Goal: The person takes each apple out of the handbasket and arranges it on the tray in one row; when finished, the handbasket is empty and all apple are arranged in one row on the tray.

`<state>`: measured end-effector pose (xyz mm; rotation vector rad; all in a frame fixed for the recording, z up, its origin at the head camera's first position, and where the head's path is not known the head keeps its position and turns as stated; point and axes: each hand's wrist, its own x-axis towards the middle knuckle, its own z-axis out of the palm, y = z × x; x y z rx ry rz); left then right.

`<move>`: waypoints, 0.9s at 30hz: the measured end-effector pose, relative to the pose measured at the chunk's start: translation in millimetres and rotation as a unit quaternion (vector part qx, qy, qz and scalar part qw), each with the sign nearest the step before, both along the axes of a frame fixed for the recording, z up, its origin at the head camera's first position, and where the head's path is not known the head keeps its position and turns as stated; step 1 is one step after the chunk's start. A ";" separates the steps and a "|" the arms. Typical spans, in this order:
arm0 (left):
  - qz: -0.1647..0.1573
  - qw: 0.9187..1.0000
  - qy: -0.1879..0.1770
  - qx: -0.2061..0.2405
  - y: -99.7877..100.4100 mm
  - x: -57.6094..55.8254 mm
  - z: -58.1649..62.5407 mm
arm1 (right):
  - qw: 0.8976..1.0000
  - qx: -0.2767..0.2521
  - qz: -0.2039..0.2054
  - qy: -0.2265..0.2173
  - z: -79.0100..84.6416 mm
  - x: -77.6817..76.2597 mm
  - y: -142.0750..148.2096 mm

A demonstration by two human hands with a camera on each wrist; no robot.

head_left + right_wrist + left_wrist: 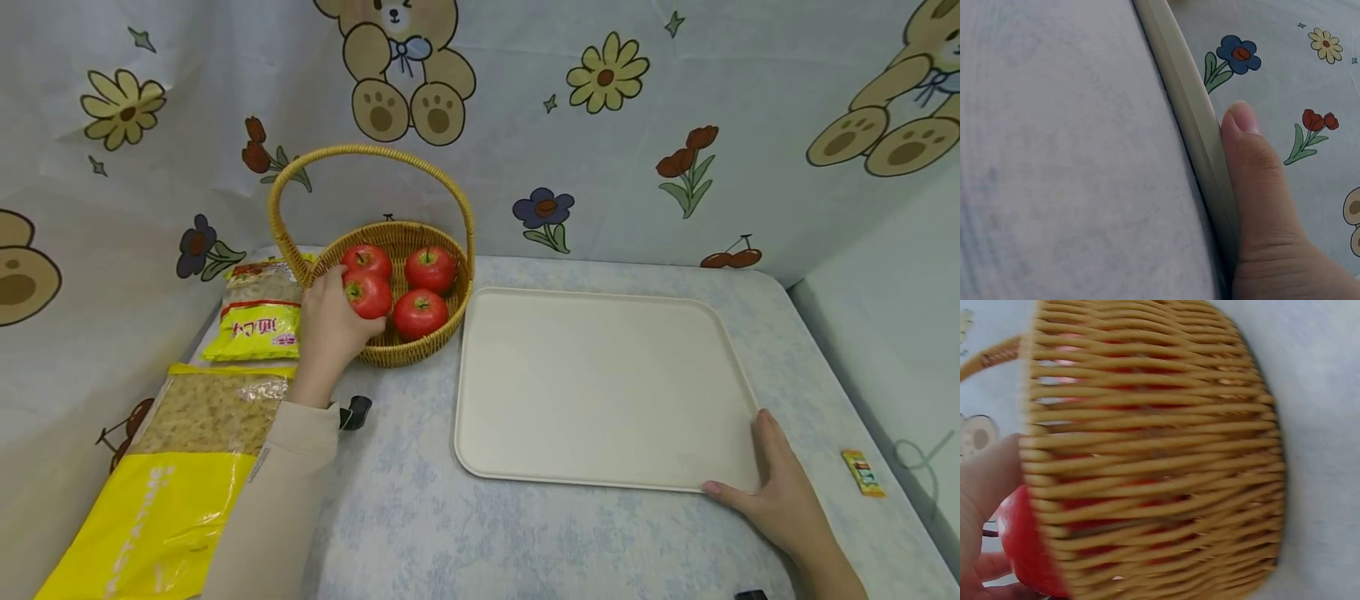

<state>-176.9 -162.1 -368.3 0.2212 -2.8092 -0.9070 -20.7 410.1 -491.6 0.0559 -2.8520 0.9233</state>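
In the head view a yellow wicker basket [400,355] with a tall arched handle holds several red apples [422,314]. My left hand [330,321] reaches over its left rim and grips the front-left apple [367,294], thumb in front and fingers behind. The left wrist view is mostly basket weave [1154,444], with the gripped apple [1025,544] beside the hand. At the near right corner of a pale rectangular tray [607,387], my right hand [783,492] rests against the edges with fingers spread. Its straight thumb [1266,187] touches the tray edge in the right wrist view.
Left of the basket lies a small yellow-labelled bag [258,321], and a larger yellow bag [172,492] lies nearer, partly behind the left sleeve. A small yellow packet [862,472] sits at the table's right side. Patterned cloth [510,75] hangs behind.
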 end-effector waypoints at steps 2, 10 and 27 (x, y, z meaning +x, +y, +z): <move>-0.002 1.000 0.020 0.003 2.6 5.8 6.5 | 1.000 -0.001 0.001 -0.001 0.0 0.6 0.0; -0.040 0.997 0.061 0.027 29.3 33.5 38.2 | 1.000 0.003 -0.001 0.001 0.8 0.7 1.2; -0.251 0.963 -0.016 0.100 176.5 57.5 20.3 | 0.999 0.024 -0.033 -0.011 3.8 3.0 -6.0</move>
